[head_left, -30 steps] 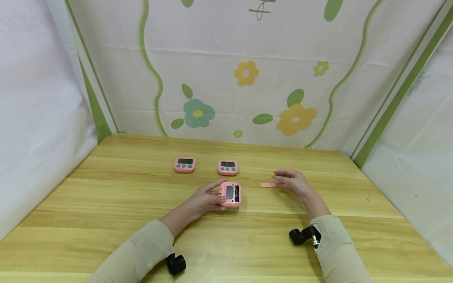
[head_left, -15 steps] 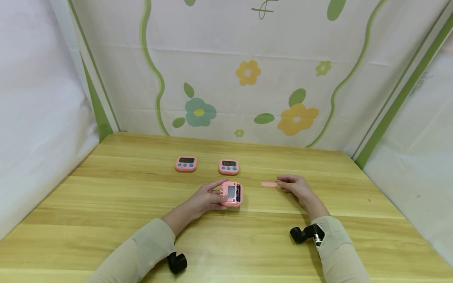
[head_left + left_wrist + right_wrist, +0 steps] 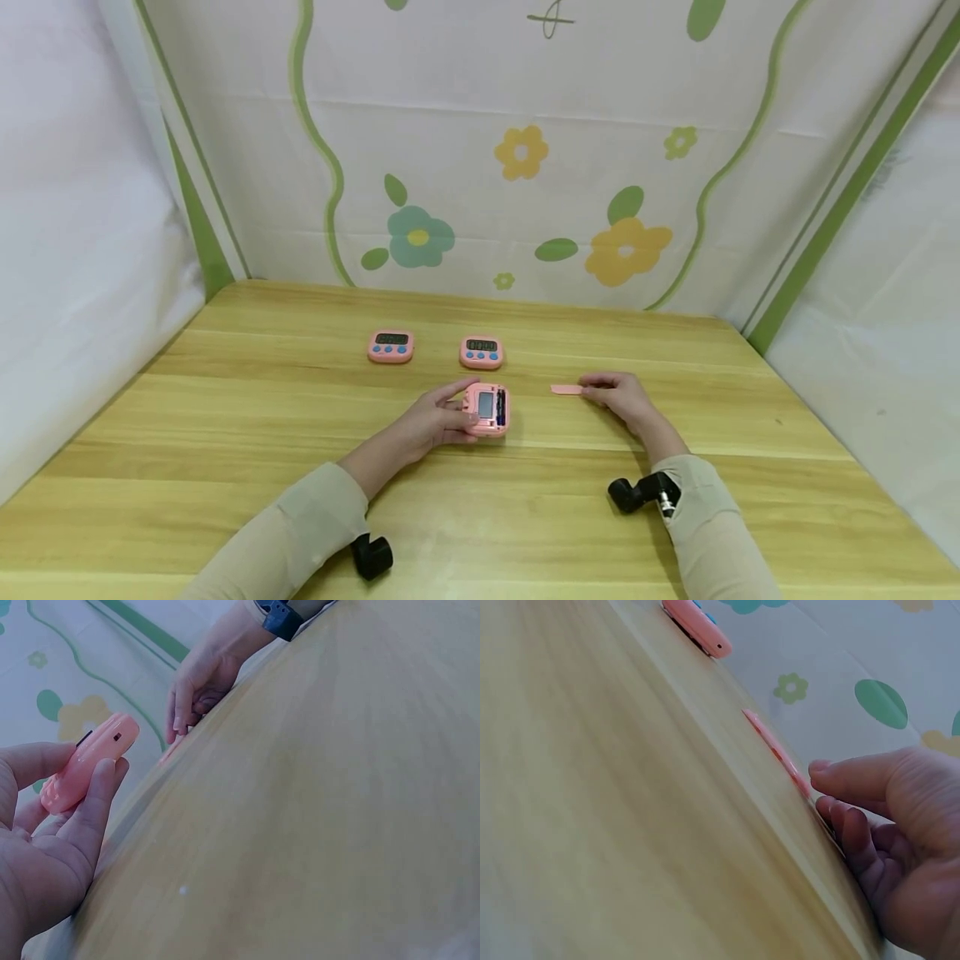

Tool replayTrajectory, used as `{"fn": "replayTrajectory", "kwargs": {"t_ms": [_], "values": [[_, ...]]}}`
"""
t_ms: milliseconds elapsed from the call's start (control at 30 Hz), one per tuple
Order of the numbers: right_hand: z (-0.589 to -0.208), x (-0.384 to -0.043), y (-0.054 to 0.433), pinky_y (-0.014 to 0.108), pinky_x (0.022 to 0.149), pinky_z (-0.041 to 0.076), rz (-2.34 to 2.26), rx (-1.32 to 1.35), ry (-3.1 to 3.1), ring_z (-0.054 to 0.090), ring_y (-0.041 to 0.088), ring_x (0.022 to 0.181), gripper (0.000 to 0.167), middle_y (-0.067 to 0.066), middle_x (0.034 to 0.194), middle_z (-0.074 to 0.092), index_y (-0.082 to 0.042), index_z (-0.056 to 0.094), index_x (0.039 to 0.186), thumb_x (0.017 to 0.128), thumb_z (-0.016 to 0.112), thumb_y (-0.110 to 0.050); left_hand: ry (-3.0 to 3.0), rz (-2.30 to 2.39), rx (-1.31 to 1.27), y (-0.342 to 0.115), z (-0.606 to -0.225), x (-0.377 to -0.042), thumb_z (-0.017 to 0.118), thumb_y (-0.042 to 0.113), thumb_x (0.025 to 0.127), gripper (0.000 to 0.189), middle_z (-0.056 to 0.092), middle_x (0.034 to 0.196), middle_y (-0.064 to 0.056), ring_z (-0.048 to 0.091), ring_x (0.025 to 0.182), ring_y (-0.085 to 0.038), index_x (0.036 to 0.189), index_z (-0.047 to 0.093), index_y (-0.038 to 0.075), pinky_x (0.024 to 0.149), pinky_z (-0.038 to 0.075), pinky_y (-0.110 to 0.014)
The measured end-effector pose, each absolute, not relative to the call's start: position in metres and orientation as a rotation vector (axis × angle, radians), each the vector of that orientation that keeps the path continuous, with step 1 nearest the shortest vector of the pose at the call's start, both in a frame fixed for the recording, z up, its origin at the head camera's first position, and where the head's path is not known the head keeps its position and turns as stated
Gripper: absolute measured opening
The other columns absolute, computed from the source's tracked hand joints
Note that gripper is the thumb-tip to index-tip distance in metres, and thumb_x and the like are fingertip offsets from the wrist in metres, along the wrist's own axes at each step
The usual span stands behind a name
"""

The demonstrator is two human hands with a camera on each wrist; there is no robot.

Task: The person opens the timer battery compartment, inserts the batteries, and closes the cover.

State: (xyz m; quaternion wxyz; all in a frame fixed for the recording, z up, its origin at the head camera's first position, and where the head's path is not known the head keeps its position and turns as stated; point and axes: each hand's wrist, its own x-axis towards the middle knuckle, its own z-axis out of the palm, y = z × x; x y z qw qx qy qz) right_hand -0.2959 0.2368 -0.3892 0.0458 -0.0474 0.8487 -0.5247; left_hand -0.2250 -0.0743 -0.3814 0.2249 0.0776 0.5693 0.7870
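My left hand (image 3: pixel 438 419) grips a pink kitchen timer (image 3: pixel 492 410), its back turned up. The timer's battery slot is uncovered, with a dark battery (image 3: pixel 501 407) in it. In the left wrist view the thumb presses one face of the timer (image 3: pixel 90 763) and the fingers support the other. To the right, a thin pink battery cover (image 3: pixel 566 389) lies flat on the table. My right hand (image 3: pixel 621 398) is at the cover's right end. In the right wrist view its thumb stands just over the end of the cover (image 3: pixel 776 751), apart from the index fingertip.
Two more pink timers with blue buttons, a left one (image 3: pixel 391 347) and a middle one (image 3: pixel 482 353), lie face up farther back on the wooden table (image 3: pixel 480 517). A flowered cloth (image 3: pixel 465 167) hangs behind the table, with white cloth at both sides.
My right hand has lowered slightly and its fingers have come down at the end of the battery cover. The left hand and its timer stay in about the same place.
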Motion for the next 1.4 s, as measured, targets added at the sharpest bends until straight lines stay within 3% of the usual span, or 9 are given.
{"fn": "replayTrajectory", "kwargs": {"t_ms": [233,567,833,1400], "values": [[-0.3912,-0.2971,0.2336,0.024,0.069,0.044,-1.525,-0.182,2.669,0.048,0.026,0.095,0.029,0.018,0.105,0.056,0.005,0.060,0.104,0.078,0.063,-0.008,1.549,2.170,0.214,-0.0766,-0.3821,-0.2248,0.057,-0.004,0.078,0.068,0.047,0.111,-0.027,0.059,0.072,-0.022,0.136,0.026,0.011,0.069,0.050,-0.034],[-0.3934,-0.2983,0.2320,0.026,0.064,0.043,-1.423,-0.208,2.759,0.049,0.020,0.081,0.026,0.014,0.098,0.059,0.003,0.063,0.099,0.077,0.065,-0.011,1.543,2.169,0.215,-0.0763,-0.3829,-0.2254,0.057,-0.005,0.078,0.069,0.052,0.104,-0.022,0.059,0.071,-0.022,0.136,0.026,0.011,0.068,0.051,-0.034],[-0.3939,-0.2964,0.2282,0.027,0.058,0.042,-1.416,-0.231,2.796,0.046,0.018,0.068,0.021,0.009,0.081,0.057,0.003,0.063,0.093,0.076,0.065,-0.009,1.512,2.178,0.249,-0.0785,-0.3852,-0.2256,0.056,-0.006,0.078,0.070,0.051,0.104,-0.021,0.058,0.073,-0.022,0.137,0.023,0.010,0.069,0.050,-0.032],[-0.3919,-0.2930,0.2294,0.024,0.056,0.043,-1.497,-0.217,2.769,0.047,0.017,0.069,0.019,0.010,0.081,0.056,0.004,0.059,0.093,0.077,0.064,-0.006,1.522,2.177,0.242,-0.0764,-0.3835,-0.2249,0.056,-0.006,0.078,0.069,0.051,0.103,-0.021,0.059,0.072,-0.021,0.137,0.023,0.010,0.067,0.051,-0.032]]}}
